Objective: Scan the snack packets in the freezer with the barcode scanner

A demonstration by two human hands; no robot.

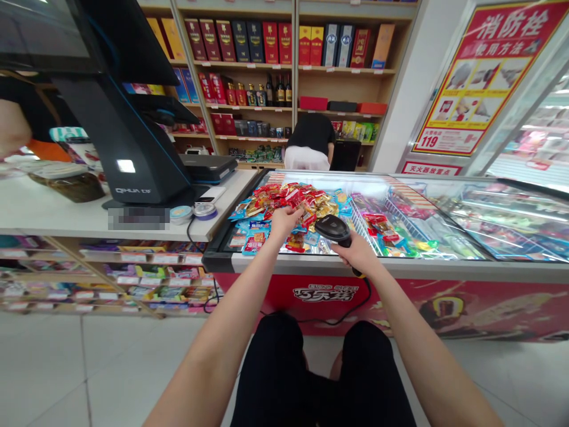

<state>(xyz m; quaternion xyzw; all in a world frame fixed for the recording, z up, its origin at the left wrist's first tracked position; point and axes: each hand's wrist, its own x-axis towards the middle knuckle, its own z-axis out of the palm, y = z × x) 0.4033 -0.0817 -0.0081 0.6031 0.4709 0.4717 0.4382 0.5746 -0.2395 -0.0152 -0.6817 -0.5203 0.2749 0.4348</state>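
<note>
A pile of small snack packets (271,200), red, gold and blue, is heaped on the glass lid of a chest freezer (249,261). My left hand (284,224) is at the near side of the heap, its fingers pinched on a small red snack packet (307,218). In my right hand (359,254) is a black barcode scanner (332,228), gripped by its handle. The scanner's head is just right of the red packet and points toward the heap. From its handle, a black cable (342,320) loops down the freezer's front.
To the left, a counter (26,214) carries a till with a screen (133,118), a jar (73,181) and tape rolls (205,210). Shelves of boxed bottles (240,41) line the back. One person (312,139) bends behind the freezer; another person's arm (13,124) shows far left.
</note>
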